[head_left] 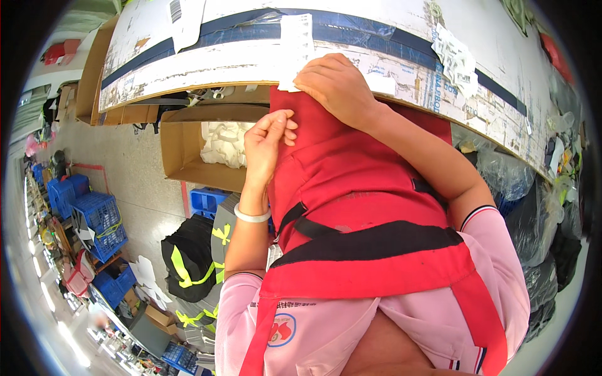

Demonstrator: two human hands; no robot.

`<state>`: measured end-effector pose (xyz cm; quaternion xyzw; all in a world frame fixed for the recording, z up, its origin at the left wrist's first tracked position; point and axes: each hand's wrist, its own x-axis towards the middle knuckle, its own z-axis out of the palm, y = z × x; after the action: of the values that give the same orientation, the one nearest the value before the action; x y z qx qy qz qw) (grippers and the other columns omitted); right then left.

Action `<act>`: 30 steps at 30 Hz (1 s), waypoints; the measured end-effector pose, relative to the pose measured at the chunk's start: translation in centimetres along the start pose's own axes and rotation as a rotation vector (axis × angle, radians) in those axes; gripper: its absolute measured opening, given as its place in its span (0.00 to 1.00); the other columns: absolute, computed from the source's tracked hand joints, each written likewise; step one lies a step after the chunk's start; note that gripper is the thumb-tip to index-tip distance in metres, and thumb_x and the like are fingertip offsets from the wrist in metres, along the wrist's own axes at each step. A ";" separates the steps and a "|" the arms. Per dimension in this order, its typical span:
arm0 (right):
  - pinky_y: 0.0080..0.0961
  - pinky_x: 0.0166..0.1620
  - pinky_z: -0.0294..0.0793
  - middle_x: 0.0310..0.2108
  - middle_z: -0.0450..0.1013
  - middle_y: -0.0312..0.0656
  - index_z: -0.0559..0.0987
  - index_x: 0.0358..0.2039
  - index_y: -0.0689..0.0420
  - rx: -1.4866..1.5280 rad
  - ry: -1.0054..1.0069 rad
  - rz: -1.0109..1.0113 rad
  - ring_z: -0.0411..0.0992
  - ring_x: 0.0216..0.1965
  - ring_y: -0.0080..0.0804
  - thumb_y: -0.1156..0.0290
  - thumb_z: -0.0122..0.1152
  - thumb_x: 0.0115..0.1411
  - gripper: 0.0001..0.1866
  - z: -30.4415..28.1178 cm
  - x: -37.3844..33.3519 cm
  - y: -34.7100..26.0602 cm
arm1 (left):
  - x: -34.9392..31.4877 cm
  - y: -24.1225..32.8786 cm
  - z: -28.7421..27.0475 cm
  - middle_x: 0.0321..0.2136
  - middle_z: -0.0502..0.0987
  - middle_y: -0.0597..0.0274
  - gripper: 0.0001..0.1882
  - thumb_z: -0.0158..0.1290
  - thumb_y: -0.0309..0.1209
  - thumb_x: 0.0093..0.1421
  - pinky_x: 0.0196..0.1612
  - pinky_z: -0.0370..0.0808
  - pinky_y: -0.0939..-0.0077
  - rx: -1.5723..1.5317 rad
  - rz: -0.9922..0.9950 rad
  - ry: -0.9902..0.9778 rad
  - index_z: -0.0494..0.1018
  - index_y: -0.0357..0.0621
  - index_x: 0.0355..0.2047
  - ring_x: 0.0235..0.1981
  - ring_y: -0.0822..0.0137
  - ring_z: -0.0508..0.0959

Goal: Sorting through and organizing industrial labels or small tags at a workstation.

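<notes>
A white strip of printed labels (296, 42) lies across the near edge of a worn white cardboard surface (251, 67). My right hand (335, 88) bends over that edge, its fingers closed on the strip's lower end. Below and to the left, my left hand (266, 139) is held in front of my red apron (338, 175). Its fingers curl in toward the thumb, and whatever may be between them is hidden. The left wrist wears a white band (252, 216).
An open carton (182, 147) with white pieces (224, 144) stands under the surface at left. Black bundles tied with yellow-green strips (191, 257) and blue crates (100, 219) are further left. Clear plastic bags (527, 219) hang at right. More label sheets (454, 59) lie on the cardboard.
</notes>
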<state>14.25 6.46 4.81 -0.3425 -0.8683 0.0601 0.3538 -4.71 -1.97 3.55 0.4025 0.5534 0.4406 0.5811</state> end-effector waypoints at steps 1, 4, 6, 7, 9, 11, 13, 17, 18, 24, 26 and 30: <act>0.28 0.47 0.68 0.34 0.75 0.33 0.79 0.31 0.53 0.002 0.001 -0.013 0.72 0.41 0.31 0.68 0.59 0.53 0.06 -0.4 0.2 -0.3 | 0.3 0.4 -0.3 0.29 0.77 0.59 0.16 0.46 0.35 0.66 0.29 0.74 0.83 -0.182 -0.097 -0.052 0.74 0.32 0.41 0.26 0.74 0.75; 0.28 0.44 0.69 0.33 0.75 0.34 0.79 0.31 0.53 0.067 -0.027 -0.094 0.72 0.39 0.32 0.69 0.59 0.53 0.05 -1.6 0.1 -2.2 | 1.4 0.9 -0.7 0.30 0.78 0.56 0.26 0.40 0.45 0.68 0.26 0.76 0.79 -0.442 -0.195 -0.184 0.73 0.29 0.39 0.26 0.70 0.77; 0.28 0.42 0.71 0.33 0.75 0.36 0.78 0.31 0.54 0.284 -0.216 -0.140 0.72 0.38 0.34 0.69 0.61 0.52 0.05 -2.0 -0.7 -4.0 | 1.7 1.6 -0.1 0.32 0.78 0.57 0.20 0.45 0.40 0.66 0.30 0.76 0.79 -0.573 -0.230 -0.220 0.74 0.31 0.40 0.29 0.71 0.77; 0.28 0.42 0.71 0.33 0.75 0.36 0.78 0.31 0.54 0.282 -0.215 -0.148 0.72 0.38 0.34 0.69 0.61 0.52 0.05 -2.3 -1.1 -4.9 | 1.6 1.9 0.7 0.35 0.79 0.58 0.15 0.50 0.34 0.64 0.34 0.76 0.80 -0.505 -0.231 -0.112 0.74 0.33 0.42 0.31 0.72 0.78; 0.25 0.38 0.71 0.29 0.72 0.36 0.76 0.29 0.55 0.362 0.020 -0.047 0.72 0.33 0.33 0.67 0.61 0.54 0.06 -3.0 -1.8 -6.3 | 1.2 2.0 1.0 0.36 0.79 0.59 0.14 0.52 0.32 0.63 0.36 0.76 0.80 -0.490 -0.164 -0.079 0.74 0.33 0.43 0.32 0.73 0.78; 0.24 0.36 0.71 0.28 0.72 0.38 0.76 0.30 0.56 0.501 -0.038 0.253 0.72 0.30 0.32 0.66 0.62 0.55 0.08 -4.5 -2.2 -6.3 | 0.6 1.9 1.4 0.37 0.79 0.60 0.12 0.53 0.28 0.62 0.39 0.74 0.80 -0.460 -0.084 -0.010 0.75 0.33 0.43 0.34 0.74 0.77; 0.21 0.29 0.68 0.23 0.72 0.40 0.75 0.30 0.62 0.794 -0.082 0.695 0.69 0.23 0.23 0.69 0.61 0.58 0.09 -4.9 -2.6 -5.9 | -0.6 1.8 2.5 0.37 0.79 0.60 0.12 0.53 0.28 0.62 0.40 0.74 0.80 -0.459 -0.076 -0.010 0.75 0.33 0.43 0.35 0.74 0.77; 0.21 0.26 0.62 0.19 0.70 0.37 0.76 0.26 0.64 1.019 -0.372 0.813 0.61 0.22 0.18 0.72 0.58 0.58 0.09 -4.4 -4.6 -5.2 | -1.7 2.0 4.3 0.34 0.78 0.65 0.11 0.52 0.29 0.63 0.39 0.71 0.82 -0.431 -0.015 -0.020 0.76 0.35 0.41 0.34 0.78 0.74; 0.21 0.26 0.62 0.19 0.70 0.37 0.76 0.26 0.64 1.020 -0.372 0.812 0.61 0.22 0.18 0.72 0.58 0.58 0.09 -4.6 -4.8 -5.4 | -1.7 2.2 4.3 0.32 0.78 0.67 0.11 0.52 0.30 0.63 0.36 0.71 0.84 -0.414 -0.012 -0.029 0.76 0.35 0.40 0.31 0.80 0.73; 0.19 0.32 0.68 0.23 0.71 0.33 0.77 0.31 0.61 0.936 -0.288 0.723 0.65 0.26 0.17 0.69 0.58 0.60 0.08 -6.9 -4.6 -5.1 | -1.0 4.0 3.9 0.26 0.76 0.72 0.10 0.53 0.31 0.63 0.27 0.64 0.89 -0.210 0.082 0.001 0.78 0.36 0.36 0.24 0.85 0.66; 0.15 0.35 0.70 0.28 0.72 0.33 0.76 0.37 0.63 1.051 -0.190 0.815 0.67 0.29 0.16 0.71 0.56 0.62 0.08 -8.2 -3.5 -4.1 | -1.6 4.1 4.1 0.24 0.75 0.74 0.09 0.54 0.30 0.62 0.25 0.62 0.89 -0.132 0.083 -0.015 0.78 0.37 0.35 0.23 0.85 0.65; 0.13 0.33 0.69 0.27 0.72 0.33 0.77 0.37 0.62 1.039 -0.187 0.791 0.67 0.27 0.15 0.71 0.56 0.62 0.08 -9.1 -3.0 -3.1 | -2.1 5.2 5.8 0.24 0.75 0.74 0.08 0.55 0.29 0.60 0.25 0.63 0.89 -0.023 0.074 -0.136 0.78 0.36 0.35 0.23 0.86 0.66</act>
<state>20.02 0.93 10.89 -0.4138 -0.5619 0.6264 0.3474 0.71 -2.34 9.49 0.4450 0.4921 0.4399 0.6052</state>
